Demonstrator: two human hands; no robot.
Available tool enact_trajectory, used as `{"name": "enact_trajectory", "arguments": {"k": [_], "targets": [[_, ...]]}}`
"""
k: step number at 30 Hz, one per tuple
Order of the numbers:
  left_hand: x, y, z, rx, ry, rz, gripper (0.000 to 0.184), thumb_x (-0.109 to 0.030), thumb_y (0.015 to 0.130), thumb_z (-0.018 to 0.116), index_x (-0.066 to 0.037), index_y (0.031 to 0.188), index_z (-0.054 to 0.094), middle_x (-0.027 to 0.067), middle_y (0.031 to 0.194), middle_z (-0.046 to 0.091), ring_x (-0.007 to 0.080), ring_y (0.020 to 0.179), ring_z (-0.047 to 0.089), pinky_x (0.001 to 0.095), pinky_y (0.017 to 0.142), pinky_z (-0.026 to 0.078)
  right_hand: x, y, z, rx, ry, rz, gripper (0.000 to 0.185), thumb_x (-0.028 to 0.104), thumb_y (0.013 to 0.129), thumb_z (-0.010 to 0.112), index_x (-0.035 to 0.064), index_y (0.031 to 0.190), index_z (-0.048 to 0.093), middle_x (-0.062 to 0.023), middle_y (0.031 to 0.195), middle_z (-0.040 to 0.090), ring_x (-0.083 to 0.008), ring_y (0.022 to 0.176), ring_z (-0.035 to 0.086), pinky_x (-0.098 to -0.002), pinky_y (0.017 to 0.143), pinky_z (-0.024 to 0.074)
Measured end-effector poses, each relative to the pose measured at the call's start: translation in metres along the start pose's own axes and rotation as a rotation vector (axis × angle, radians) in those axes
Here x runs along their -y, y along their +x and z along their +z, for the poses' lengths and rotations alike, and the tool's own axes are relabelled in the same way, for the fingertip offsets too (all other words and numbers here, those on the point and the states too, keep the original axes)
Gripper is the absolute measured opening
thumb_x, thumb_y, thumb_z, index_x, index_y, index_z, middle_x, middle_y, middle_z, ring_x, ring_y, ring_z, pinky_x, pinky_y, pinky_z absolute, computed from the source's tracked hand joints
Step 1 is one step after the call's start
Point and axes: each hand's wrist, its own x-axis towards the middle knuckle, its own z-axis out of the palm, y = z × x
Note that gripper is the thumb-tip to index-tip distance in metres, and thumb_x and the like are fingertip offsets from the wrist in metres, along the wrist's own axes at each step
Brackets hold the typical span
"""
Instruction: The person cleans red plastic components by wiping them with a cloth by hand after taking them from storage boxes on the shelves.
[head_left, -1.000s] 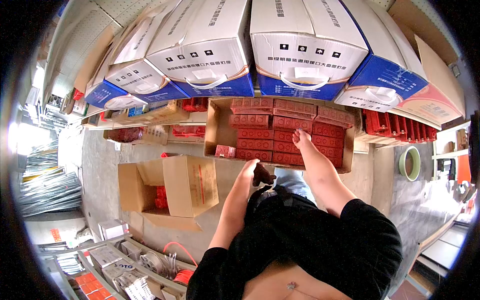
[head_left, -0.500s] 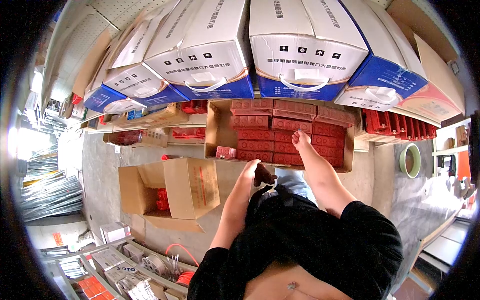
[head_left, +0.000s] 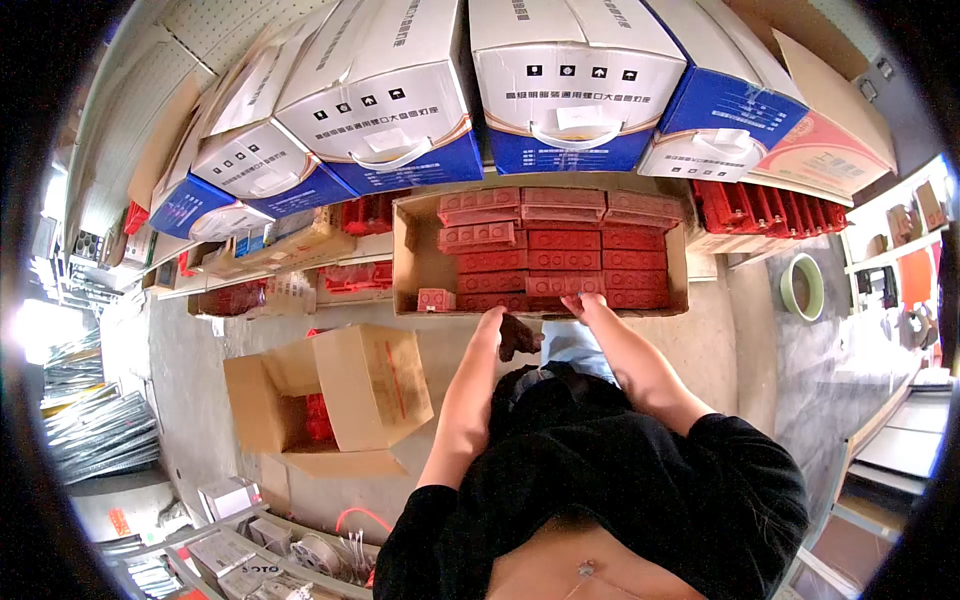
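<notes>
An open cardboard carton (head_left: 404,260) in front of me holds several rows of stacked red plastic box strips (head_left: 564,240) with round marks on their sides. My right hand (head_left: 590,306) is at the carton's front edge, its fingers closed on one red plastic box strip (head_left: 562,284) that sits above the front row. By the front wall, left of centre, is my left hand (head_left: 488,328). A dark brown shape (head_left: 520,338) adjoins it; whether it is shaded fingers or a separate thing is unclear. Near the left corner lies a small pinkish-red box (head_left: 436,300).
White-and-blue cartons (head_left: 580,100) line the shelf above. More red plastic boxes (head_left: 765,212) stand at the right. An open cardboard box (head_left: 370,385) with red pieces inside is on the floor at left. A green round tub (head_left: 801,287) stands at far right.
My right hand has drawn back toward me, from the middle of the stack to the carton's front edge, with a red plastic box strip. My left hand stays near the front wall.
</notes>
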Motion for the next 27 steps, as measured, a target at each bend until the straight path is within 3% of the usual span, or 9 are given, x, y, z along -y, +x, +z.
{"name": "enact_trajectory", "arguments": {"k": [2,6,10,14,18,20,23,26,27], "targets": [[-0.017,-0.025,0.018,0.018,0.03,0.033,0.034,-0.034,0.087,0.041,-0.005,0.079,0.058,0.0078,0.07,0.06,0.0217,0.063,0.053,0.0369,0.058,0.043,0.0,-0.001,-0.007,-0.048,0.029,0.075,0.008,0.012,0.089,0.045,0.0039,0.089,0.046,-0.0108,0.066,0.052,-0.0211,0.053,0.055,-0.0326,0.047,0.0553],[-0.047,-0.083,0.056,0.018,0.092,0.149,0.036,-0.035,0.087,0.039,-0.006,0.079,0.058,0.0073,0.07,0.06,0.0206,0.064,0.051,0.036,0.058,0.042,0.0,0.082,-0.022,-0.152,-0.375,0.191,0.017,0.026,0.084,0.058,0.0128,0.074,0.053,-0.0017,0.057,0.055,-0.01,0.04,0.044,-0.0188,0.03,0.0277],[-0.071,-0.15,0.097,-0.021,0.141,0.224,0.038,-0.036,0.088,0.037,-0.006,0.079,0.058,0.0068,0.071,0.06,0.0196,0.065,0.05,0.0352,0.058,0.042,0.023,-0.024,0.017,0.021,-0.592,-0.176,0.019,0.026,0.086,0.054,0.0113,0.074,0.056,-0.001,0.056,0.053,-0.0124,0.042,0.044,-0.0244,0.035,0.0358],[-0.108,-0.206,0.144,-0.181,0.016,0.137,0.047,-0.038,0.088,0.029,-0.002,0.079,0.058,0.0103,0.074,0.061,0.0245,0.066,0.055,0.0375,0.06,0.044,0.044,-0.029,0.058,0.224,-0.4,-0.192,0.021,0.025,0.086,0.053,0.0086,0.075,0.06,-0.001,0.057,0.053,-0.0131,0.046,0.047,-0.0266,0.044,0.0422],[-0.026,-0.025,0.033,0.023,-0.087,-0.155,0.051,-0.034,0.088,0.027,0.004,0.076,0.057,0.0168,0.075,0.062,0.0314,0.068,0.06,0.0412,0.06,0.047,0.061,-0.034,0.097,0.287,-0.232,-0.271,0.012,0.016,0.085,0.057,0.0053,0.087,0.062,-0.0019,0.065,0.056,-0.0139,0.051,0.051,-0.028,0.05,0.0453],[-0.012,0.01,0.012,-0.004,-0.204,-0.285,0.053,-0.033,0.088,0.026,0.007,0.073,0.057,0.0195,0.073,0.062,0.0346,0.067,0.062,0.0429,0.059,0.048,0.065,-0.032,0.115,0.193,-0.107,-0.349,0.011,0.015,0.083,0.059,0.006,0.09,0.061,-0.0026,0.069,0.056,-0.0142,0.051,0.051,-0.0283,0.049,0.0451],[-0.013,-0.03,0.025,-0.195,0.038,0.207,0.023,-0.031,0.083,0.051,-0.01,0.082,0.059,0.0002,0.065,0.058,0.0158,0.053,0.054,0.0318,0.05,0.042,0.075,-0.02,0.127,0.19,-0.077,-0.36,0.012,0.017,0.083,0.061,0.006,0.088,0.061,-0.0032,0.07,0.056,-0.0147,0.052,0.051,-0.0287,0.048,0.0444],[-0.024,-0.039,0.027,-0.062,0.02,0.09,0.023,-0.031,0.083,0.051,-0.009,0.082,0.059,0.0007,0.065,0.059,0.0165,0.053,0.053,0.0319,0.05,0.041,0.079,-0.005,0.134,0.168,-0.054,-0.361,0.012,0.016,0.081,0.063,0.0052,0.086,0.06,-0.0039,0.072,0.057,-0.0154,0.054,0.051,-0.0286,0.047,0.0442],[-0.02,-0.03,0.022,-0.06,0.045,0.04,0.031,-0.033,0.084,0.043,-0.007,0.075,0.059,0.0053,0.063,0.059,0.0203,0.05,0.053,0.0341,0.048,0.04,0.079,-0.004,0.136,0.149,-0.064,-0.365,0.012,0.015,0.081,0.063,0.0049,0.087,0.061,-0.0041,0.072,0.057,-0.0155,0.055,0.051,-0.0286,0.047,0.0445]]}}
